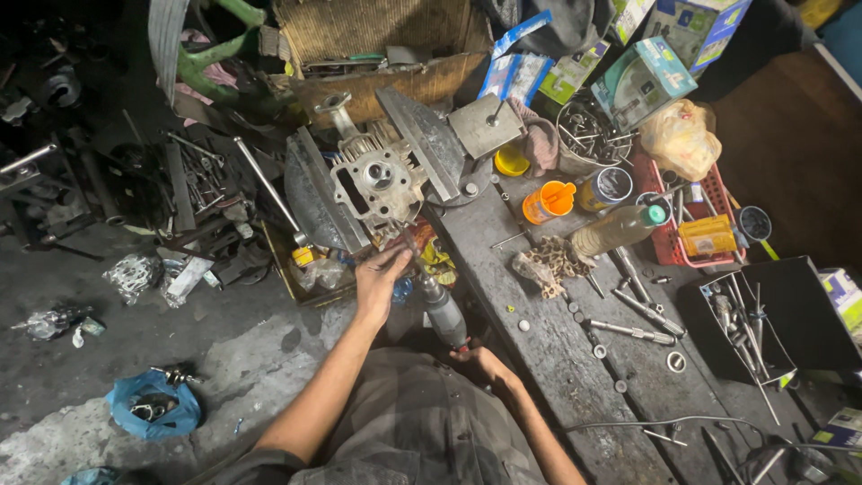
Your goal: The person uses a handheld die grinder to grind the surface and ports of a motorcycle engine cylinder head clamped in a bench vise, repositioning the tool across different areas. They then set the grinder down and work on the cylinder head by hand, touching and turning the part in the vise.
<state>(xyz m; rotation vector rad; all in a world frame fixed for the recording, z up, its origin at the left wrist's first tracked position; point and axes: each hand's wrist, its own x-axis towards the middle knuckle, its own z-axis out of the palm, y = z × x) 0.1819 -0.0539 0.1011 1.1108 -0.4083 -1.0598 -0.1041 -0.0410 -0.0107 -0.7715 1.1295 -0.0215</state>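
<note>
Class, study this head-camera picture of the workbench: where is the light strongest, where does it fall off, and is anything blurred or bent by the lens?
Head view: light is strongest on the engine part in the vise and the orange cup; the far-left floor and right edge sink into dark shadow. The left hand and the tool are slightly soft. The bench edges splay outward, a wide-angle effect.
</note>
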